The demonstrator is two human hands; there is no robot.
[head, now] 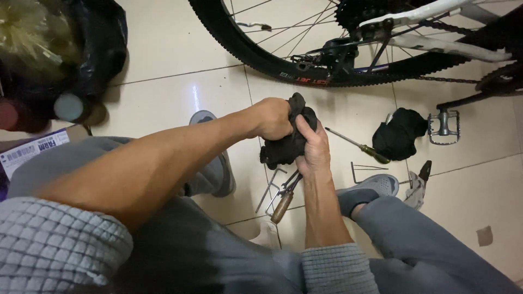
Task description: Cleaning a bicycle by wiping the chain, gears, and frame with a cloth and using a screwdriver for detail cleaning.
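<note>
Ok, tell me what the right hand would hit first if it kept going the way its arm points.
The right hand grips a black rag and points up-frame. Beyond the rag lies bare tile, then probably the bicycle's rear tyre near the derailleur. Depth is unclear, though.

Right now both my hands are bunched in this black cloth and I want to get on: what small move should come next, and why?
Probably finish wiping, then set the black cloth down. Both the left hand and right hand grip it, so neither is free. The tools lie on the floor tiles just beneath your hands.
</note>
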